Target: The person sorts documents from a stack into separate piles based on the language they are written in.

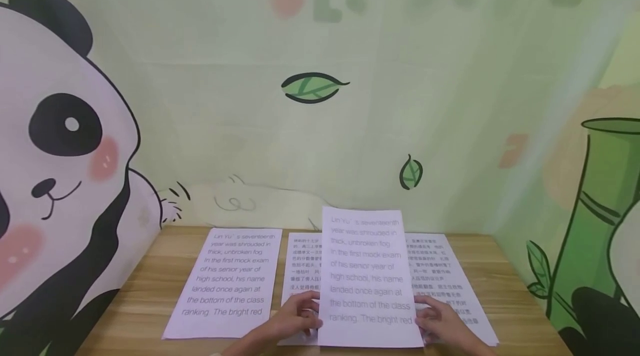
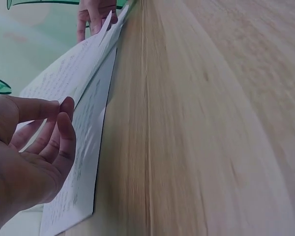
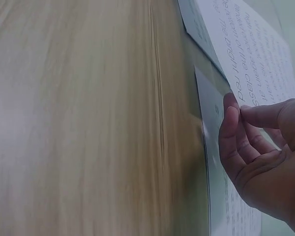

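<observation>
Presently, lower centre of the head view: one printed sheet (image 1: 369, 278), English text in large type, held raised and tilted back off the counter (image 1: 140, 300), its bottom edge near the counter's front.

Left hand (image 1: 295, 320): fingers curled, pinching the sheet's lower left edge; the left wrist view shows thumb and fingers closed on the paper's margin.

Right hand (image 1: 440, 320): likewise pinching the lower right edge; in the right wrist view the thumb and forefinger meet on the page beside the printed lines.

Sheet relative to hands: between them, rising above both, each grip at a bottom corner.

Handling note, as a judgement: a light, even pinch at both corners should keep the page flat and uncreased; lifting straight avoids dragging the sheets beneath.

Also on the counter: a matching English sheet (image 1: 227, 284) lying flat to the left; two sheets of dense Chinese text (image 1: 445, 278) flat underneath and to the right.
</observation>
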Demonstrator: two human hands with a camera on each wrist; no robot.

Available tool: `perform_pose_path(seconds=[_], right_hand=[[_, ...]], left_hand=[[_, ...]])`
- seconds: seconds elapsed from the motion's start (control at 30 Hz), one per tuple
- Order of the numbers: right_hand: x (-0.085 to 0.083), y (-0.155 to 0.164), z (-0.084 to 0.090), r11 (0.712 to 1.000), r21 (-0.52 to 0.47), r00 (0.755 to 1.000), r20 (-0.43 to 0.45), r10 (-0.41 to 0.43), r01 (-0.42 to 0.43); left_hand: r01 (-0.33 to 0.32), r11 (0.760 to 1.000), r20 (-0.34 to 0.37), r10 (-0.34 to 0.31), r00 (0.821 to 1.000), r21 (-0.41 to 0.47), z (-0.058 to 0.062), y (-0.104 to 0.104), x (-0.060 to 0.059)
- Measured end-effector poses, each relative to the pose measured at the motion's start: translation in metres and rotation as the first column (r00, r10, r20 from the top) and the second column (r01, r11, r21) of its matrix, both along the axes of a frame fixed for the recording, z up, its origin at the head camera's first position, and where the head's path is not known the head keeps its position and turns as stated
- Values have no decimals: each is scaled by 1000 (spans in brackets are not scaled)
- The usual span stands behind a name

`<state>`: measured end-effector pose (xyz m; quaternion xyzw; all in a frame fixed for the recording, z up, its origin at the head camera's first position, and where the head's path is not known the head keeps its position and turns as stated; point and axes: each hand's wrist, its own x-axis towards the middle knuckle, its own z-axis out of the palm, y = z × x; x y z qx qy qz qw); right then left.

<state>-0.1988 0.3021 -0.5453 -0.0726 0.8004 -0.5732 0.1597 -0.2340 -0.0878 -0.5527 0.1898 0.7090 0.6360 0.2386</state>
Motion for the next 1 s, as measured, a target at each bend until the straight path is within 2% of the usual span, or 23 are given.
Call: perform_pose_path(seconds=[0.23, 0.4, 0.57, 0.7, 0.83, 1.0], right_hand=[[4, 17, -3, 1000, -8, 1000, -2, 0, 0], [7, 30, -3, 1000, -13, 1000, -14, 11, -11], [9, 45, -3, 1000, -27, 999, 32, 13, -13], [12, 58, 2, 1000, -14, 997, 72, -4, 5], [13, 69, 7, 999, 29, 994, 104, -26, 23], [11, 80, 11, 993, 103, 993, 99, -66, 56]], left_hand=[[-27, 999, 45, 28, 999, -20, 0, 18, 2], [-4, 1000, 40, 4, 999, -4, -2, 30, 2], [8, 1000, 41, -8, 999, 6, -1, 45, 4], [7, 1000, 62, -8, 998, 22, -6, 60, 5], [10, 999, 92, -13, 996, 33, -11, 72, 8], [29, 999, 125, -32, 992, 28, -8, 84, 9]])
